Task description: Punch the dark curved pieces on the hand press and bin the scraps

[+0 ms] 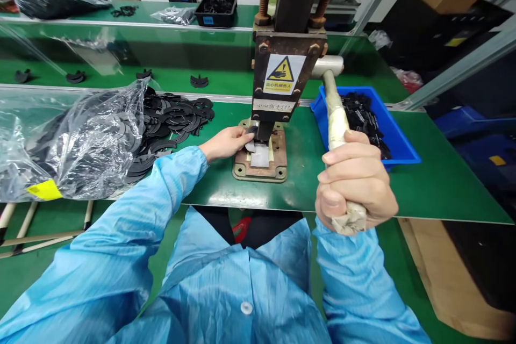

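A hand press (264,75) with a warning sign stands on the green bench in front of me. My left hand (226,142) reaches to its base from the left, fingers pinched on a small dark plastic piece (250,131) beside the ram (265,131). The fingertips partly hide that piece. Below the ram lies a pale metal plate (260,157) on the rusty press base (241,166). On the right, my right hand (357,180) is wrapped around the tape-covered press lever (336,113), which slants up to a whitish cylinder (325,66) beside the press.
A clear plastic bag (80,145) spills black curved parts (177,118) left of the press. Black pieces fill a blue bin (399,145) behind the lever. Several parts (199,81) sit spaced along the green strip behind. A black tray (216,11) rests on the back shelf.
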{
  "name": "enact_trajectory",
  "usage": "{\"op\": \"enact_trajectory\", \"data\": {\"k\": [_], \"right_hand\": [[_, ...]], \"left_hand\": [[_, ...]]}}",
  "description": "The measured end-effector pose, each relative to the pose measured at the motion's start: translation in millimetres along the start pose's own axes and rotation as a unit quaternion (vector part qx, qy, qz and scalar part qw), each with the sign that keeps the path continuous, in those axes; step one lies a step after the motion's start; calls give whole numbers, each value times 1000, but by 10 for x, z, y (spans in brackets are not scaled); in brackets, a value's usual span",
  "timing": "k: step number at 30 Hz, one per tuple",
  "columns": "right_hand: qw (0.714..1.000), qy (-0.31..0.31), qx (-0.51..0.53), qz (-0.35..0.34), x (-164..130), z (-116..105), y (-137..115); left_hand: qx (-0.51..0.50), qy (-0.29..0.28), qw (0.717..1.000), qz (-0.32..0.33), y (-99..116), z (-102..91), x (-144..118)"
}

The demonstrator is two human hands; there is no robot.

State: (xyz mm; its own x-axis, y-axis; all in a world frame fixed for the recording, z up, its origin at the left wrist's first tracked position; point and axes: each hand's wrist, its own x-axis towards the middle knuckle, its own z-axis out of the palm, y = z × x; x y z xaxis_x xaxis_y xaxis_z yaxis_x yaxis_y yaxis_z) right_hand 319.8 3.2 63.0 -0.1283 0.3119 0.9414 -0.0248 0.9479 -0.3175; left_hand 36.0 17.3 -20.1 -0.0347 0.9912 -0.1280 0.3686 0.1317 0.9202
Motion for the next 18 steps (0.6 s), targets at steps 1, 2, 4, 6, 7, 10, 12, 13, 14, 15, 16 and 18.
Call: {"op": "enact_trajectory", "data": {"k": [1,2,4,6,7,10,12,13,14,15,16,18], "right_hand": [[1000,0,2,2,-3,-1,-10],[1000,-2,4,3,-6,-4,-18],[1000,-6,7,5,-12,-8,-26],[1000,-3,8,7,-17,-8,-26],[1000,-1,7,9,-18,-5,-26],[1000,7,6,14,-17,13,-30],[1000,10,9,16,-15,27,-39],[1000,14,11,16,-14,32,-44],[1000,17,12,16,-12,35,-49],[1000,18,12,17,-9,36,-52],[1000,16,10,16,-6,33,-54],[1000,11,5,11,2,21,-54]], "left_hand": [[3,-11,1000,-6,13,7,24],[6,-18,1000,-11,27,9,43],[6,-22,1000,-21,56,4,70],[-4,-27,999,-31,82,-1,93],[-11,-28,999,-37,93,1,104],[-36,-30,997,-59,134,32,121],[-51,-25,995,-83,174,62,121],[-56,-23,993,-97,197,75,120],[-60,-23,992,-110,219,84,123],[-61,-23,990,-123,238,89,130],[-60,-24,989,-134,251,91,143],[-49,-30,987,-148,257,97,178]]}}
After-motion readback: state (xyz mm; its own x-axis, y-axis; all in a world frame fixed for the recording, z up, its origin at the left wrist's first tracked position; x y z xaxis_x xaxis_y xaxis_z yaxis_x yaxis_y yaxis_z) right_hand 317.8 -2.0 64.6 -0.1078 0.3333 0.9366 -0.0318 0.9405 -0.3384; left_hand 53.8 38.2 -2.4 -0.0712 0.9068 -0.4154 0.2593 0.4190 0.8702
